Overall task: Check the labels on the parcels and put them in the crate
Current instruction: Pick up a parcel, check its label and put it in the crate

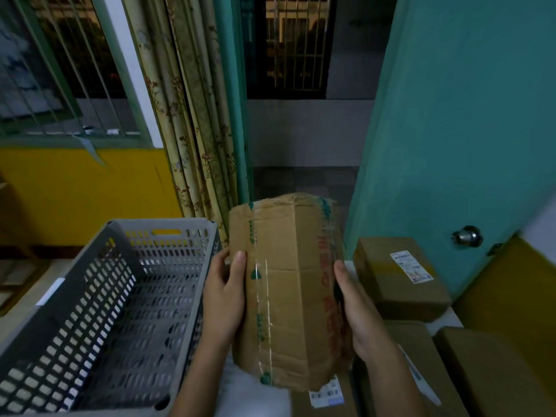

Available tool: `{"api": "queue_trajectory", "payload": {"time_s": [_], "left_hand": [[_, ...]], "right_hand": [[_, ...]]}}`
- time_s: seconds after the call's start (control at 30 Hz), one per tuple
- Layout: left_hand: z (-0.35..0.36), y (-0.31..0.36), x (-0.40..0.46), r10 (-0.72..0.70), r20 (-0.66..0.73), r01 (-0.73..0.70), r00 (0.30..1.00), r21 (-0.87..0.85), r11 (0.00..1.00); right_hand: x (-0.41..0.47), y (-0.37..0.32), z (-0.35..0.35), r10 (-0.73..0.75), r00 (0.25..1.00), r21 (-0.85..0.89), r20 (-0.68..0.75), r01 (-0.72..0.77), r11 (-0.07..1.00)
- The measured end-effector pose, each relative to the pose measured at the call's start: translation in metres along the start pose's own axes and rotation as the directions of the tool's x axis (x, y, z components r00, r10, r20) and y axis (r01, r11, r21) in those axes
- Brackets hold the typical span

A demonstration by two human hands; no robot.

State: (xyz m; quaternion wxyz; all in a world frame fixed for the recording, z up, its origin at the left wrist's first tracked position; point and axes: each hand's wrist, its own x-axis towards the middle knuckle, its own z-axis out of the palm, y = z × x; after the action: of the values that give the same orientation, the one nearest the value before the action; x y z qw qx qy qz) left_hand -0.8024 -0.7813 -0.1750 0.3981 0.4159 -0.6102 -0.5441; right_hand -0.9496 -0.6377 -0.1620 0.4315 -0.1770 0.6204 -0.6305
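Observation:
I hold a crumpled brown cardboard parcel (288,290) up in front of me, wrapped in clear tape with green and red print. My left hand (224,296) grips its left edge, thumb on the front. My right hand (358,314) grips its right edge, fingers behind. No label shows on the side facing me. The grey perforated plastic crate (90,302) stands to the left with nothing inside. Under the held parcel lies another box with a white barcode label (326,395).
Brown boxes sit at the right: one with a white label (400,275) near the teal door (466,130), two more (493,374) at the lower right. A floral curtain (192,115) hangs behind the crate. A yellow wall and barred window are at the left.

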Motion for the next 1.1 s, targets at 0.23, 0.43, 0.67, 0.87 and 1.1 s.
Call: {"api": "queue_trajectory", "payload": {"time_s": [0.23, 0.43, 0.67, 0.87, 1.1], "left_hand": [[-0.001, -0.007, -0.007, 0.19, 0.266, -0.239, 0.945, 0.164, 0.957], [0.011, -0.008, -0.022, 0.162, 0.518, -0.271, 0.84, 0.142, 0.952], [0.005, -0.007, -0.016, 0.098, 0.412, 0.034, 0.906, -0.302, 0.953], [0.005, 0.001, -0.015, 0.042, 0.488, 0.053, 0.872, -0.181, 0.982], [0.012, 0.006, -0.006, -0.065, 0.28, 0.092, 0.958, -0.087, 0.992]], "right_hand": [[0.008, -0.002, 0.01, -0.093, 0.98, 0.038, -0.179, 0.101, 0.994], [0.008, -0.013, 0.011, -0.145, 0.975, -0.032, -0.167, 0.141, 0.989], [0.001, 0.0, -0.002, -0.217, 0.971, 0.046, 0.104, 0.213, 0.976], [0.005, 0.003, -0.006, -0.257, 0.963, 0.005, 0.085, 0.258, 0.966], [0.001, 0.006, 0.01, -0.204, 0.978, -0.157, -0.036, 0.196, 0.968]]}}
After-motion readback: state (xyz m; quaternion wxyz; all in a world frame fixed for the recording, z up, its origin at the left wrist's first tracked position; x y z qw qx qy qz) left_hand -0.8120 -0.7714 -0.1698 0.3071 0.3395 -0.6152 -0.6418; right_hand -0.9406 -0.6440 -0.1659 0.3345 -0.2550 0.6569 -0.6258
